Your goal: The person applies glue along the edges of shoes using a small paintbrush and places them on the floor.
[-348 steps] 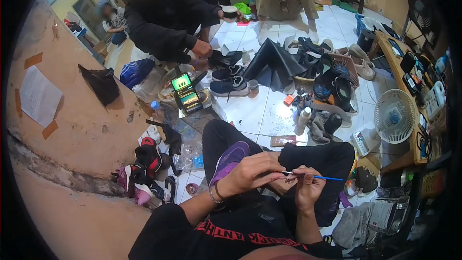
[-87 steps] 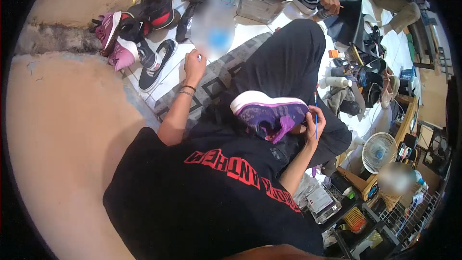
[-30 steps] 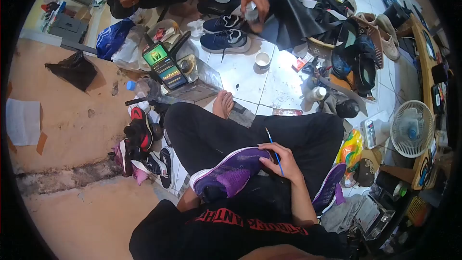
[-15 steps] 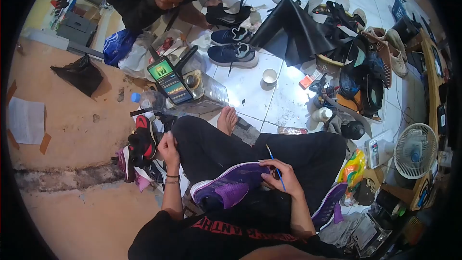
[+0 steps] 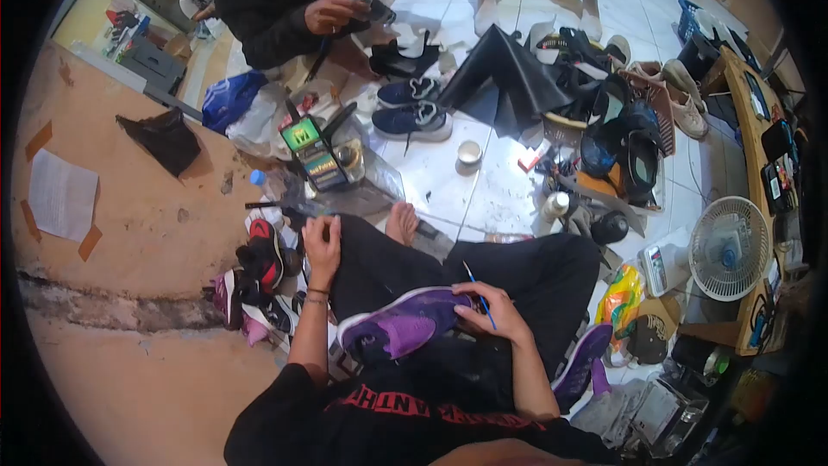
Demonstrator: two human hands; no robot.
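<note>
A purple sneaker (image 5: 405, 326) with a pale sole edge lies on its side across my lap. My right hand (image 5: 496, 311) grips one end of it, thumb and fingers at the sole. A thin blue paintbrush (image 5: 479, 295) is tucked between the same fingers, its tip pointing up. My left hand (image 5: 323, 250) is over my left knee, away from the sneaker, its fingers curled closed; whether anything small is in them is hidden. By my right thigh another purple sneaker (image 5: 584, 364) stands on the floor.
Across from me a person's hand (image 5: 332, 13) holds a dark object. Dark blue sneakers (image 5: 414, 121), a white cup (image 5: 469, 153) and a phone (image 5: 310, 151) on a tin lie ahead. Red-black shoes (image 5: 263, 250) are left; a fan (image 5: 729, 248) and white bottle (image 5: 555, 205) are right.
The view has shifted slightly. My left hand has turned a little on the knee, fingers still curled. The other person's second hand now shows, holding a small cup. My right hand keeps the sneaker and brush.
</note>
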